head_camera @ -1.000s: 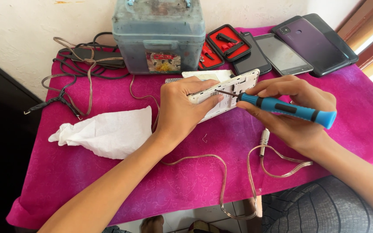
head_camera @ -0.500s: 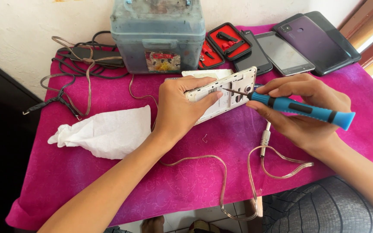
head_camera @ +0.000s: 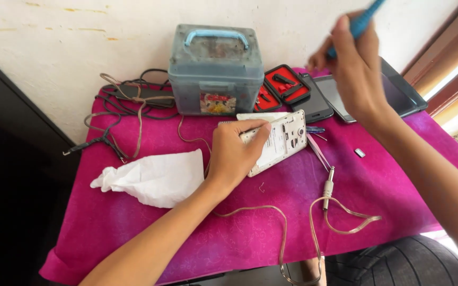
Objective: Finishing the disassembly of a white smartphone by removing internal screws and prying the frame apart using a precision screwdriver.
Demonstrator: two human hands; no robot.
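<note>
A person works at a bench [head_camera: 133, 222] draped in magenta cloth. The left hand [head_camera: 234, 153] presses down on an opened white phone [head_camera: 284, 140], its grip closed around the near edge so the phone lies steady, inner side up. The right hand [head_camera: 353, 63] is raised above the bench, its grip clenched on a blue screwdriver [head_camera: 359, 21], tip well clear of the phone. A crumpled white tissue [head_camera: 152, 177] lies left; a grey toolbox [head_camera: 216, 69] stands behind, beside dark phones [head_camera: 316, 103].

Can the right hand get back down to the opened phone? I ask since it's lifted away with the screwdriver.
Probably yes: the right hand is above the opened phone, whose right half lies uncovered beside the left hand.
</note>
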